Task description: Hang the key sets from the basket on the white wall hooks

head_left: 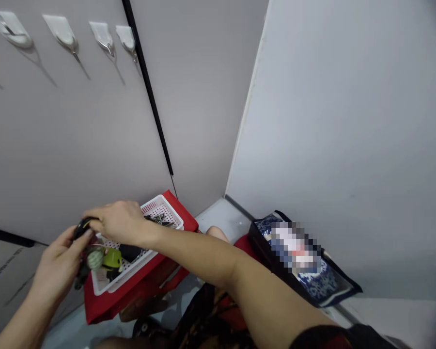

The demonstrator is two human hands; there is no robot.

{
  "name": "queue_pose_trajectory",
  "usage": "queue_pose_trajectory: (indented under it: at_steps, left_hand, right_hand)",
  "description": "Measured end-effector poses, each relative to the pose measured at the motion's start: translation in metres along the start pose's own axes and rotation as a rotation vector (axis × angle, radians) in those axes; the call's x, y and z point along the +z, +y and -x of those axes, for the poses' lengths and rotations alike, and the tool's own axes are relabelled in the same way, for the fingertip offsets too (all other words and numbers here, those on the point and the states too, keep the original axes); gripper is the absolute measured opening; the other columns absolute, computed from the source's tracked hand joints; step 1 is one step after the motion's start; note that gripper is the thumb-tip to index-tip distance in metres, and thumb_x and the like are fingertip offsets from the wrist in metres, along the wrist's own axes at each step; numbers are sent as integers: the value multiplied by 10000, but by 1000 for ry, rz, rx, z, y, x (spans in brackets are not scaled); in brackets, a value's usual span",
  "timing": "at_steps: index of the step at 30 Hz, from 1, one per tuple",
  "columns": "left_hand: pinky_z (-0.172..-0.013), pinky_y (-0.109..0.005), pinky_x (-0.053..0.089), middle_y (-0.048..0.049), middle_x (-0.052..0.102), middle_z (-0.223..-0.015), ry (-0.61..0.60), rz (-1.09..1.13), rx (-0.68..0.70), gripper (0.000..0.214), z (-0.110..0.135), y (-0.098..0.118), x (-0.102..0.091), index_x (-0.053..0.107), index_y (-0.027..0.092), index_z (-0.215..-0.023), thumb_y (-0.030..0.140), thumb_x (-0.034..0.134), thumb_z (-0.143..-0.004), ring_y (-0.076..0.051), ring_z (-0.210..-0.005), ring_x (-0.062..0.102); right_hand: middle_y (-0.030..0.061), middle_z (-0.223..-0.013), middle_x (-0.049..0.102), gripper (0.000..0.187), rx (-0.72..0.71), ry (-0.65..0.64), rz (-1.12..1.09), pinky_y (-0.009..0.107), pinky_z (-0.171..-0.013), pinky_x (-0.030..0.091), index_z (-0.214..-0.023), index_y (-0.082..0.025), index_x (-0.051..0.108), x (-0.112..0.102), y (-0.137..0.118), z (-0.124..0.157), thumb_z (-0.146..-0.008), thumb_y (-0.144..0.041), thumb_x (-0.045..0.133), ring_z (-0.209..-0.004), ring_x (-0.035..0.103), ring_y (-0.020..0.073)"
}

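My left hand (60,264) and my right hand (121,223) meet above the left end of a white perforated basket (131,271). Between them they grip a black strap-like item (81,228), whose exact kind I cannot make out. Close under the fingers is a pale green ball-shaped trinket (95,258); whether it hangs from the strap is unclear. A bright green figure (112,260) shows beside it, at the basket. Inside the basket lie a dark flat object (130,252) and small metal items (160,219). My right forearm covers part of the basket.
The basket rests on a red surface (181,209) against a grey panel (94,126). White adhesive hooks (60,31) line the panel. To the right, a dark bag with a blue pattern (316,286) leans by the pale wall (349,145); part is blurred out.
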State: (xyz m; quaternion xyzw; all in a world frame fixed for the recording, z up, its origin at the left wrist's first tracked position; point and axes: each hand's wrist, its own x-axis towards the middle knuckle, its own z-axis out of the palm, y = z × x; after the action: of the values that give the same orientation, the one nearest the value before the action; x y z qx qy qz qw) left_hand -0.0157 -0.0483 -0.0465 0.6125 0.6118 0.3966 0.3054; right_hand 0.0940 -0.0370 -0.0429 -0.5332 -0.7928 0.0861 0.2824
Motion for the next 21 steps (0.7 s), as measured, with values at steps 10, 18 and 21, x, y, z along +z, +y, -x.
queue_pose_trajectory:
  at_steps: [10, 18, 21]
  left_hand:
    - [-414, -145, 324, 75, 449, -490, -154, 385, 4, 313, -9, 17, -20, 470, 176, -726, 404, 538, -523, -44, -436, 392]
    - [-358, -139, 265, 78, 356, -434, -114, 552, 66, 296, -14, 8, -40, 440, 146, -735, 399, 483, -587, -29, -370, 325]
    - [-365, -139, 269, 76, 362, -445, -33, 602, 98, 263, -20, 8, -52, 421, 144, -676, 384, 485, -593, -23, -372, 327]
  right_hand:
    - [-30, -799, 560, 285, 2, 229, -570, 195, -655, 386, -930, -230, 485, -13, -20, -26, -691, -166, 343, -693, 499, 71]
    - [-50, -665, 483, 167, 57, 361, -1063, 172, -437, 394, -766, -192, 406, 3, -49, -68, -605, -221, 444, -475, 443, 41]
    - [-51, -638, 482, 176, 17, 418, -983, 187, -482, 391, -733, -186, 402, 0, -67, -87, -586, -248, 475, -489, 437, 47]
